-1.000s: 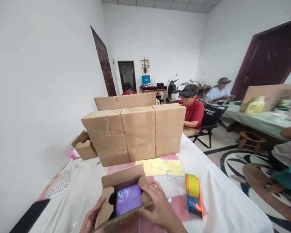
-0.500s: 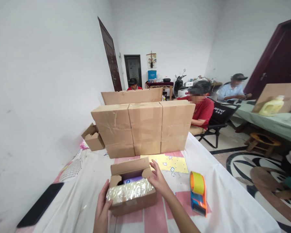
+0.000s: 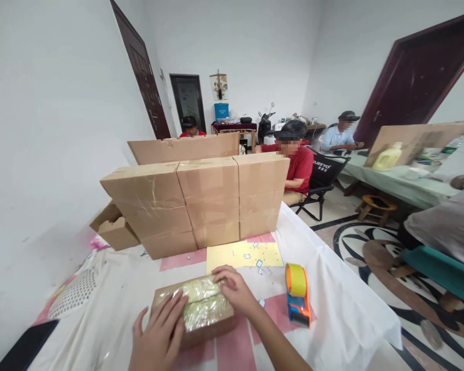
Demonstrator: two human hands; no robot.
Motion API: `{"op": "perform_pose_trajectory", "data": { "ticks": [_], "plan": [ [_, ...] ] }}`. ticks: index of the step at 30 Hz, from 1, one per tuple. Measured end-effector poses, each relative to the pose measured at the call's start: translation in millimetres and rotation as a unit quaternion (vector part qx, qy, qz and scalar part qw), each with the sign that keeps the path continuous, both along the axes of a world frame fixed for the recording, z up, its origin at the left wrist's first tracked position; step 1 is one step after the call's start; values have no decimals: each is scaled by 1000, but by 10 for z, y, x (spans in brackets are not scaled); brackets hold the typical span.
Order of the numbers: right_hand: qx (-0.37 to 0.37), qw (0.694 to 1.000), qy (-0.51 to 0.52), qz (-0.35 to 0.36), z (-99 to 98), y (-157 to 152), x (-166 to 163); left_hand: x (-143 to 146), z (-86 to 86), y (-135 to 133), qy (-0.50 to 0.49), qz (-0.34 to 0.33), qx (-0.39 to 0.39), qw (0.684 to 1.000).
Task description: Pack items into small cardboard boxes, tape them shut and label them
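Here, box (image 3: 204,310): near, on the bench (image 3: 340,314), closed up.
Left hand (image 3: 158,332): spread on its left end, maybe steadying it.
Right hand (image 3: 234,290): apart, resting on its far right.
Tape holder (image 3: 298,303): right, seemingly handy.

The table (image 3: 355,330) is covered by a white cloth (image 3: 332,288) with pink and yellow patches. On it lie a closed box (image 3: 204,312), a tape dispenser (image 3: 298,296) to its right, stacked cartons (image 3: 209,201) behind, an open carton (image 3: 119,234) left of these, and a flat black slab (image 3: 27,345).
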State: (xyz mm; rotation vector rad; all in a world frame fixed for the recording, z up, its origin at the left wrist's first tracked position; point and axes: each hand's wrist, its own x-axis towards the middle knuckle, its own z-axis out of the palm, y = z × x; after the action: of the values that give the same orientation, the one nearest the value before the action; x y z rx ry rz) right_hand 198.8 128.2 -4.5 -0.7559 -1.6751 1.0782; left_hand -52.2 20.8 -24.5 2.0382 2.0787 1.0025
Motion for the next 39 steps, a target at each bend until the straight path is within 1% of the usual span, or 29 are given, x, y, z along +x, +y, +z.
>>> {"op": "perform_pose_trajectory", "data": {
  "ticks": [1,3,8,12,14,16,18,19,20,21,22,23,24,25,27,28,30,33,35,39],
  "plan": [
    [-12,1000,1,2,-7,-8,2,45,2,11,40,-13,-24,999],
    [-37,999,3,5,-29,-16,9,133,1,27,84,-29,-54,995],
    [-106,994,33,-5,-143,2,12,268,34,42,131,-33,-49,990],
    [-143,988,57,5,-193,52,-70,381,187,65,149,-27,-97,984],
    [-136,989,52,-17,-153,27,-59,455,301,72,157,-22,-128,979],
    [-103,991,34,-78,-81,-67,72,515,412,65,160,-23,-156,974],
    [-45,982,7,-184,1,-201,366,548,495,46,159,-27,-174,971],
    [-13,967,-12,-254,35,-265,571,556,522,33,159,-32,-179,970],
    [17,943,-31,-330,58,-318,804,561,541,19,162,-35,-179,970],
    [33,910,-45,-410,64,-357,1052,567,552,4,169,-36,-174,970],
    [35,879,-62,-471,49,-380,1301,575,559,-11,178,-34,-163,970],
    [33,851,-66,-520,10,-390,1535,586,563,-25,190,-30,-149,970],
    [8,843,-55,-535,-51,-388,1741,600,567,-37,201,-28,-134,970],
    [-36,848,-27,-527,-132,-376,1910,616,572,-47,210,-31,-119,970],
    [-148,865,38,-478,-322,-334,2114,648,584,-60,218,-48,-103,969],
    [-198,871,67,-444,-417,-310,2152,663,589,-63,219,-60,-101,969],
    [-258,881,100,-384,-572,-274,2135,687,593,-63,220,-79,-105,967],
    [-274,899,102,-325,-703,-273,2028,709,573,-53,225,-91,-125,962],
    [-269,906,95,-313,-754,-296,1999,711,560,-41,235,-87,-132,959],
    [-252,916,81,-300,-872,-328,2083,686,589,-22,257,-61,-108,958]
  ]
}}
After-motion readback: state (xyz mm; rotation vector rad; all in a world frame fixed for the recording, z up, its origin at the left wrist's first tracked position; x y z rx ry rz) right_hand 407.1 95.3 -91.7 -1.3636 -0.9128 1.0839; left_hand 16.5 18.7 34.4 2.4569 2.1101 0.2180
